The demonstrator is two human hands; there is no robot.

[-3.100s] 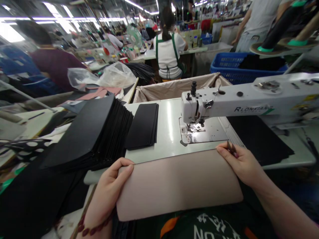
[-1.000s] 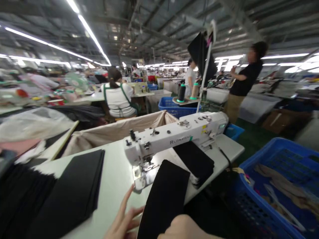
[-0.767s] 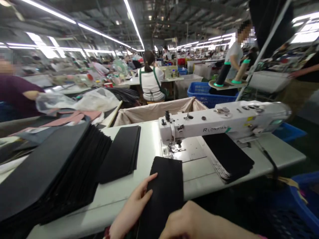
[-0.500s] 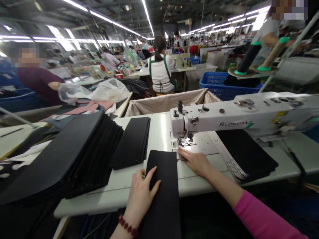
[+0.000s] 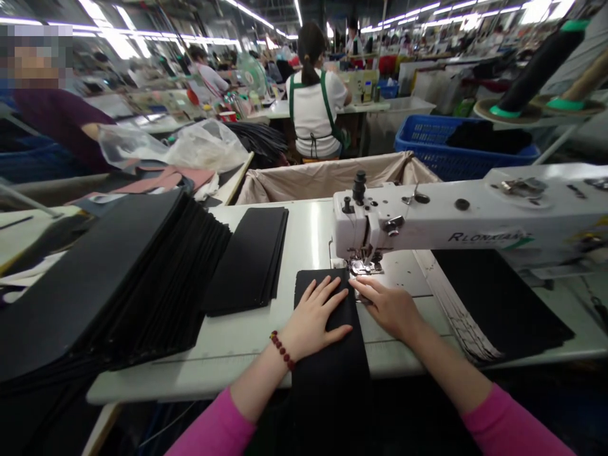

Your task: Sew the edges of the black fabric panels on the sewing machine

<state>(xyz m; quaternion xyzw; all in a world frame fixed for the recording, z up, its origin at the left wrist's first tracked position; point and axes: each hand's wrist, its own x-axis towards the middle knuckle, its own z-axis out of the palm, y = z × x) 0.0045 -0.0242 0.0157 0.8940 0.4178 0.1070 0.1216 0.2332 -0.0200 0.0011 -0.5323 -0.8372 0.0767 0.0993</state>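
Observation:
A long black fabric panel [image 5: 327, 380] lies on the sewing table, its near end hanging over the front edge. My left hand [image 5: 316, 316] rests flat on it with the fingers spread. At the panel's far right corner, beside the presser foot [image 5: 365, 267], my right hand [image 5: 387, 307] touches the edge with outstretched fingertips. The white sewing machine [image 5: 418, 215] stands over that corner. To the left lie a small stack of black panels [image 5: 249, 259] and a taller, fanned stack [image 5: 123, 278].
More black pieces with pale edges [image 5: 498, 304] lie under the machine arm at right. A cloth-lined bin [image 5: 327, 177] stands behind the table [image 5: 190, 373]. Thread cones [image 5: 541, 69] and a blue basket [image 5: 427, 139] are at back right. Co-workers sit farther off.
My left hand has moved forward from the panel's left edge and now lies flat on top. The panel's far end has come up to the presser foot. The view has shifted slightly.

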